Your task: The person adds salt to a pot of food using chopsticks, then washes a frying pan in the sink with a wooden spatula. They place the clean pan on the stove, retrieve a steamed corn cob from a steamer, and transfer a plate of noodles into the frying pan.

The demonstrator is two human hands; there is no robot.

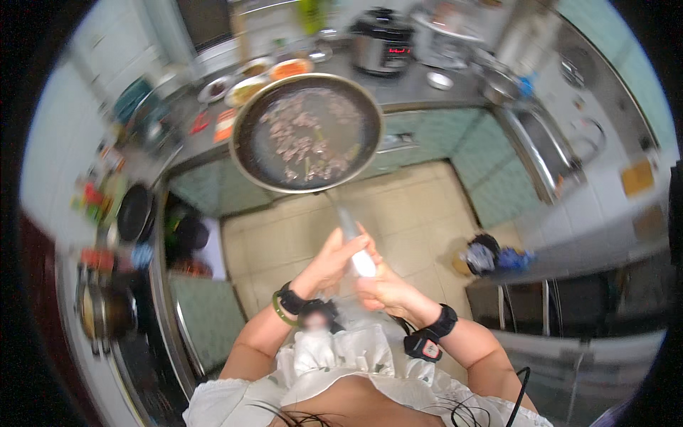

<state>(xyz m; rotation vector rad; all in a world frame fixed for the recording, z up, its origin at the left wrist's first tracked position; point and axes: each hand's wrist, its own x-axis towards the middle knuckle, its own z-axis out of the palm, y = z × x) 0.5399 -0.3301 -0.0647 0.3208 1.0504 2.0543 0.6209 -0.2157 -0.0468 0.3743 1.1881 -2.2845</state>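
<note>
A large round frying pan (251, 152) is in front of me, over the floor and the edge of the far counter. Pieces of cooked meat (299, 131) lie in it in a cloudy liquid, with a few yellowish strips among them. Both my hands are on its long handle (349, 221), which points back towards me. My left hand (341, 253) wraps the handle nearer the pan. Close to the pale handle end is my right hand (387, 288), its fingers curled around it; the exact finger contact is partly hidden and blurred.
Several plates of food (248, 91) stand on the far counter (336, 96), with an electric pressure cooker (382, 42) to their right. A sink (552, 133) is at the right. On the left are a black frying pan (135, 212) and a pot (109, 309). A bin (480, 253) stands on the floor.
</note>
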